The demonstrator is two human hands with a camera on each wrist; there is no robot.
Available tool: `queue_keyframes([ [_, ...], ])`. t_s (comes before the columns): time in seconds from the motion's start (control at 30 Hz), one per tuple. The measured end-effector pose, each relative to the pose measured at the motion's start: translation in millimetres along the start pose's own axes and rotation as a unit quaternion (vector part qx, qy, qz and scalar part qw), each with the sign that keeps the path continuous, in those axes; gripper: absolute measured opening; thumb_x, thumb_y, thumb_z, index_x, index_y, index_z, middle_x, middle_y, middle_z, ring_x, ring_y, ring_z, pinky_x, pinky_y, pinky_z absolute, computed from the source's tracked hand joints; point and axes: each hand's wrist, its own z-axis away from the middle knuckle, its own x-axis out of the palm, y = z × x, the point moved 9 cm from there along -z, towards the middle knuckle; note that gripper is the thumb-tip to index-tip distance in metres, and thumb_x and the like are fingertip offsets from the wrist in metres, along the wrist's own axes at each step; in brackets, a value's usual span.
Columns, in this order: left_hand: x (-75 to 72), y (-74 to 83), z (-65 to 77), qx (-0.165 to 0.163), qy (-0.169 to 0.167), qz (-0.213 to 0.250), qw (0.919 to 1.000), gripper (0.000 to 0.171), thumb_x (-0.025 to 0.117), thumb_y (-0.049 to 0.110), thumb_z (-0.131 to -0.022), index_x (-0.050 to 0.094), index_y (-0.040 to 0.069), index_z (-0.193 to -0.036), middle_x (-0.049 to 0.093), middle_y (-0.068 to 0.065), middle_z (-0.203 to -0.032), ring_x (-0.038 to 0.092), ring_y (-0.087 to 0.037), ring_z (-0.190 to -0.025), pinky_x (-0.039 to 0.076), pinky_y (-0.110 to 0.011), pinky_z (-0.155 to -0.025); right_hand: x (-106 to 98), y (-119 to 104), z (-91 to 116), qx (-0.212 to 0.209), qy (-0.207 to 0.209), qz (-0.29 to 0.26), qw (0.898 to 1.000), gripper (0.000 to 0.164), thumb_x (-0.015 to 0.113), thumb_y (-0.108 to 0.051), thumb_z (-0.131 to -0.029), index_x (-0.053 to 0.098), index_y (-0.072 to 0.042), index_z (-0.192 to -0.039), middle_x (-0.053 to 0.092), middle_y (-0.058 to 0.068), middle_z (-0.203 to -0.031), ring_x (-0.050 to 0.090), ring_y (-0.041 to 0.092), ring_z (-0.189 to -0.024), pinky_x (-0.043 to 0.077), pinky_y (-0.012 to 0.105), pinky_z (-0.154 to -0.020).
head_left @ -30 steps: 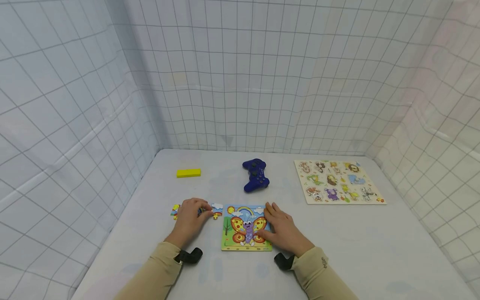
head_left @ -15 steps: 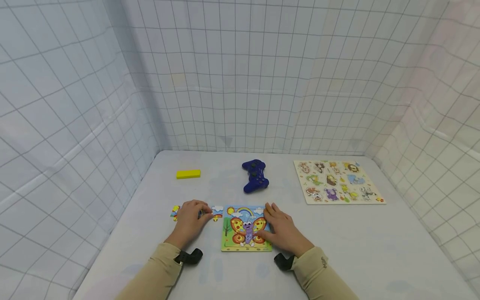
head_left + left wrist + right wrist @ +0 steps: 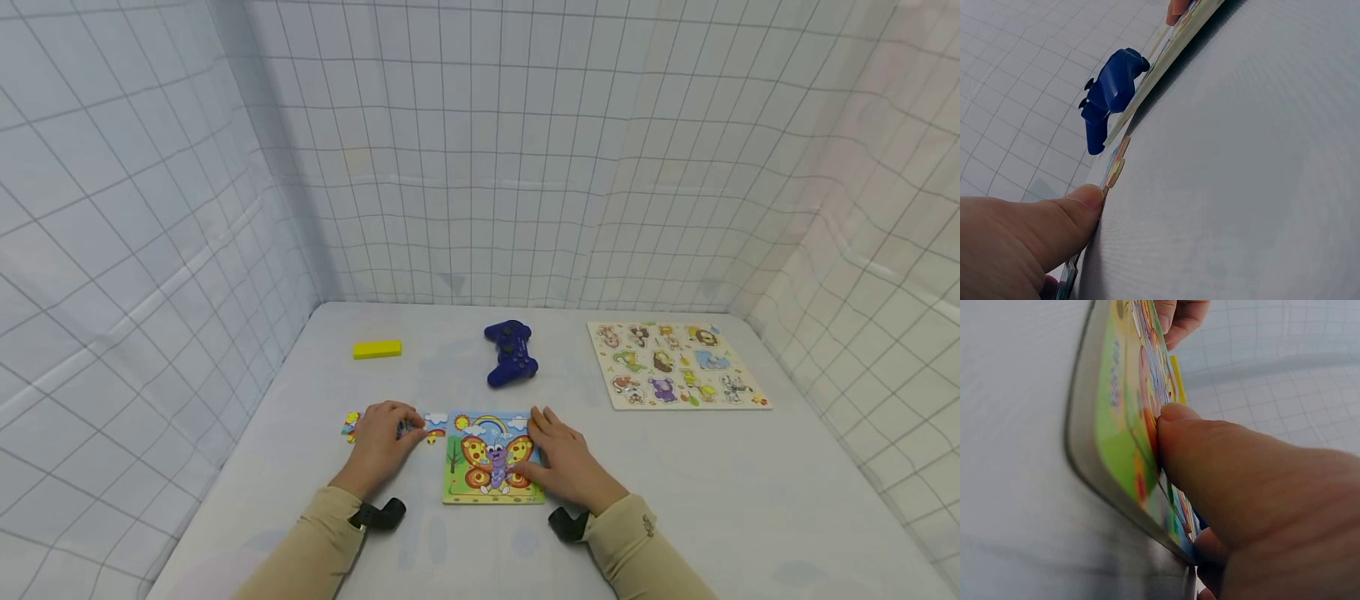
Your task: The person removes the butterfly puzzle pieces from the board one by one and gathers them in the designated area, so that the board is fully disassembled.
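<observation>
To the left of the butterfly puzzle board (image 3: 491, 483), several loose jigsaw pieces (image 3: 435, 427) lie flat in a row on the table. My left hand (image 3: 380, 442) bends over this row, its curled fingers and thumb around a bluish jigsaw piece (image 3: 1067, 282), which they mostly cover. The thumb tip touches the pieces' edge in the left wrist view. My right hand (image 3: 566, 457) rests on the right side of the puzzle board, with fairly straight fingers along its edge. In the right wrist view the right thumb (image 3: 1179, 425) presses on the printed face.
Behind the hands lie a blue game controller (image 3: 512, 353) and a yellow block (image 3: 377, 349). A larger animal puzzle board (image 3: 678, 367) lies at the back right. White gridded cloth walls (image 3: 480, 167) stand around the table.
The left hand and the pieces beside its thumb have shifted very slightly. The right hand and the puzzle board stay where they were.
</observation>
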Motion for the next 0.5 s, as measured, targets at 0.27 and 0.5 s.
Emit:
queue_keyframes([
  [0.27, 0.7, -1.9, 0.0, -0.001, 0.002, 0.004, 1.0000, 0.012, 0.081, 0.026, -0.090, 0.074, 0.019, -0.097, 0.068, -0.008, -0.120, 0.054, -0.040, -0.124, 0.039, -0.060, -0.098, -0.2, -1.3, 0.8, -0.005, 0.002, 0.002, 1.000, 0.089, 0.065, -0.058, -0.096, 0.036, -0.002, -0.158, 0.023, 0.014, -0.169, 0.014, 0.036, -0.158, 0.024, 0.061, -0.119],
  [0.5, -10.3, 10.8, 2.2, 0.016, 0.039, -0.010, 0.9991, 0.016, 0.081, 0.027, -0.091, 0.075, 0.016, -0.101, 0.068, -0.007, -0.113, 0.057, -0.035, -0.116, 0.044, -0.053, -0.093, -1.4, -2.0, 0.4, -0.011, 0.003, 0.006, 1.000, 0.088, 0.064, -0.058, -0.096, 0.036, -0.001, -0.157, 0.024, 0.016, -0.169, 0.015, 0.037, -0.158, 0.025, 0.062, -0.119],
])
